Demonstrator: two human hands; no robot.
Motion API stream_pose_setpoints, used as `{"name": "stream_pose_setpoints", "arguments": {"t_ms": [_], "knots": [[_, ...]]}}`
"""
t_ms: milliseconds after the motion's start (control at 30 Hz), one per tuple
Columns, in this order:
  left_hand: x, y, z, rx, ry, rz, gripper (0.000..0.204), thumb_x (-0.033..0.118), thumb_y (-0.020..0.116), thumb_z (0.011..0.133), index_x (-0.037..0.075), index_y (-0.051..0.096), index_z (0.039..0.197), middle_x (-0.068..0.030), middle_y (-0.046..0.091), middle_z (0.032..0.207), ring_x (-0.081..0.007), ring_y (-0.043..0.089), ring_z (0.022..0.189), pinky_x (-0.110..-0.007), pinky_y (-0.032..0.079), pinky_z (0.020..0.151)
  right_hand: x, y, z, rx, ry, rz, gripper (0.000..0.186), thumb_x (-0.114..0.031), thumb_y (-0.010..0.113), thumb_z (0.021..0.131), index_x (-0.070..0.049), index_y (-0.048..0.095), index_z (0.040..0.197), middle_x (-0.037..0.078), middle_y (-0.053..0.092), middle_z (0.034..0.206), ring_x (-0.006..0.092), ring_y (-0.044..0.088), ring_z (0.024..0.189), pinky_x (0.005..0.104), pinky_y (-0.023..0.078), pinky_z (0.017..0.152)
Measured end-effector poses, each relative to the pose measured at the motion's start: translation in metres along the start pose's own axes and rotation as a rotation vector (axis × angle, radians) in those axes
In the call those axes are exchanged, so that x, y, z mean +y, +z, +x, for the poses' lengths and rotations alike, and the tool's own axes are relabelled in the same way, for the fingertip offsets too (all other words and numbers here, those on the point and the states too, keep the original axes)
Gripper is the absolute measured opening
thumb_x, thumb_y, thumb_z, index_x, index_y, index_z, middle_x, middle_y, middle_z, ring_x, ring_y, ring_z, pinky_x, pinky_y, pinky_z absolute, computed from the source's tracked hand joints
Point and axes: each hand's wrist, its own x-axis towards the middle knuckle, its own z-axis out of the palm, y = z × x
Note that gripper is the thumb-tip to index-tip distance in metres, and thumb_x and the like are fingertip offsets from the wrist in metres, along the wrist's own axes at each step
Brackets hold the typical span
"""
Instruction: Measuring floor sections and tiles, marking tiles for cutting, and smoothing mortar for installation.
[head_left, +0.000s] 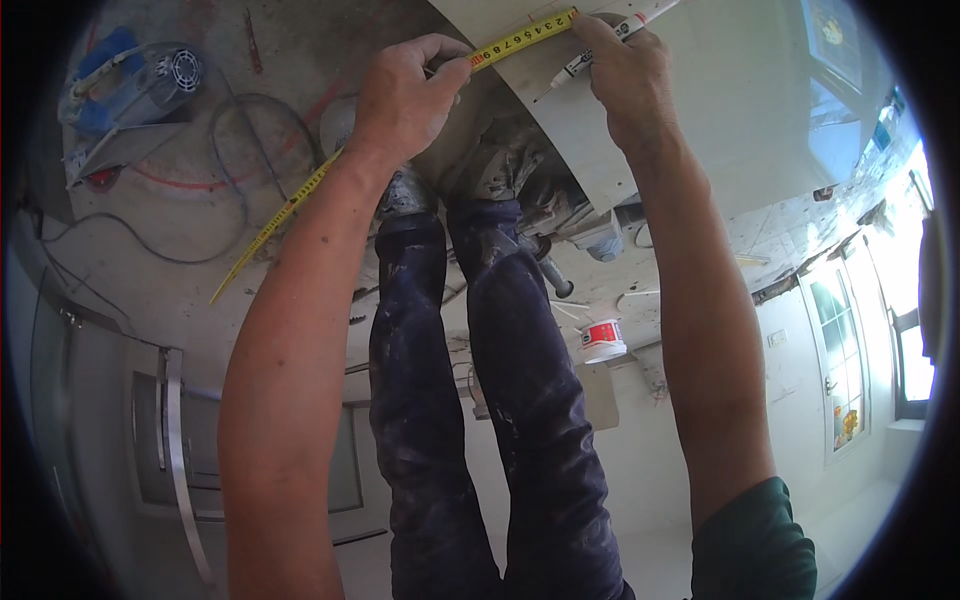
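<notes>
My left hand (412, 88) pinches a yellow tape measure blade (522, 42) between thumb and fingers. The blade's other length hangs behind my left forearm and slants down toward the floor. My right hand (637, 78) is at the blade's end, thumb and fingers against it near the edge of a large pale glossy slab (730, 120). That same hand also holds a white marker (582, 66), uncapped, its dark tip pointing down and left over the slab. The slab's curved-looking edge runs between my two hands. No tape case shows.
A blue and grey corded power tool (135, 85) lies on the dusty floor at the far left, its cable (215, 150) looping toward me. My dusty shoes (497, 170) stand near the slab's edge. A metal tool with a rounded end (557, 280) and a red-and-white bucket (602, 340) are to the right of my legs.
</notes>
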Motion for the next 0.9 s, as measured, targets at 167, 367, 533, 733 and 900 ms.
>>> {"name": "stream_pose_setpoints", "arguments": {"t_ms": [167,367,533,733,900], "knots": [[-0.001,0.005,0.000,0.062,0.068,0.011,0.029,0.023,0.061,0.086,0.000,0.070,0.101,-0.0033,0.062,0.063,-0.0099,0.056,0.056,-0.028,0.045,0.055,-0.016,0.005,-0.009,0.020,-0.054,-0.143,0.027,-0.020,0.064,0.092,0.002,0.070,0.106,0.004,0.064,0.079,0.0110,0.057,0.068,0.0256,0.045,0.061],[-0.011,0.005,0.002,0.110,0.167,0.018,0.028,0.022,0.060,0.086,0.002,0.070,0.102,-0.0044,0.061,0.064,-0.0106,0.055,0.056,-0.029,0.046,0.057,-0.056,-0.003,-0.035,-0.007,0.159,-0.229,0.039,-0.030,0.057,0.096,0.006,0.065,0.109,0.012,0.067,0.084,0.0179,0.063,0.077,0.0314,0.048,0.067],[-0.007,0.010,0.001,0.082,0.084,-0.029,0.028,0.023,0.059,0.087,0.002,0.070,0.102,-0.0046,0.063,0.066,-0.0107,0.056,0.059,-0.029,0.047,0.059,-0.007,-0.017,-0.028,0.101,-0.429,0.276,0.034,-0.028,0.058,0.097,0.004,0.067,0.107,0.016,0.070,0.093,0.0216,0.067,0.088,0.0312,0.051,0.073],[-0.006,0.008,0.000,0.060,0.053,-0.035,0.029,0.023,0.063,0.089,0.001,0.068,0.106,0.0007,0.063,0.077,-0.0055,0.057,0.066,-0.024,0.046,0.060,0.004,-0.025,-0.034,0.039,-0.543,-0.103,0.027,-0.015,0.057,0.097,0.004,0.067,0.114,0.013,0.071,0.098,0.0158,0.068,0.091,0.0266,0.053,0.078],[-0.003,0.009,-0.001,0.060,0.018,-0.038,0.027,0.022,0.063,0.089,0.001,0.068,0.106,0.0008,0.063,0.078,-0.0055,0.057,0.066,-0.024,0.046,0.060,0.005,-0.021,-0.035,0.040,-0.574,-0.185,0.027,-0.015,0.058,0.096,0.003,0.067,0.114,0.013,0.072,0.096,0.0162,0.068,0.089,0.0274,0.053,0.079]]}}
